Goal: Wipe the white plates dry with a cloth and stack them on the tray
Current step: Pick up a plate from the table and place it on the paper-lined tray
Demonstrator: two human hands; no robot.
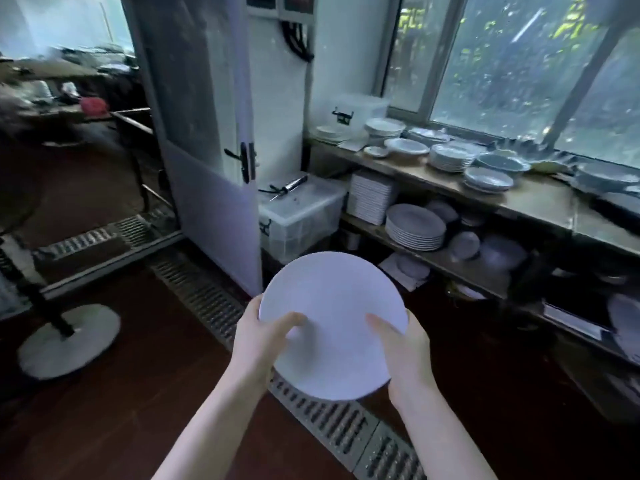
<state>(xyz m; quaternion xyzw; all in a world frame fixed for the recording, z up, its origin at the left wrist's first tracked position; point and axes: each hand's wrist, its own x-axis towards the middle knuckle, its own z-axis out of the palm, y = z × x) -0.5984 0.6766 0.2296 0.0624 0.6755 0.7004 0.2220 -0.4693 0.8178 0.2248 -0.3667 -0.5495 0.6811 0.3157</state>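
While I carry the white plate (332,306) level between them, my left hand (258,341) and right hand (407,344) each pinching its near rim, thumb on top, I judge it needs wiping next, though neither cloth nor tray is in sight.

The left hand (258,337) and right hand (401,344) both grip the white plate (332,323), which is held over open floor (121,410) that spreads wide to the left, where only a fan base (69,341) stands. Ahead, the open door (204,168) and a lidded clear box (301,216) block the way. To the right, the counter (540,199) is crowded with stacked dishes (450,157) — bare only along its front strip — and the lower shelf (363,225) is packed with plate stacks (415,226).
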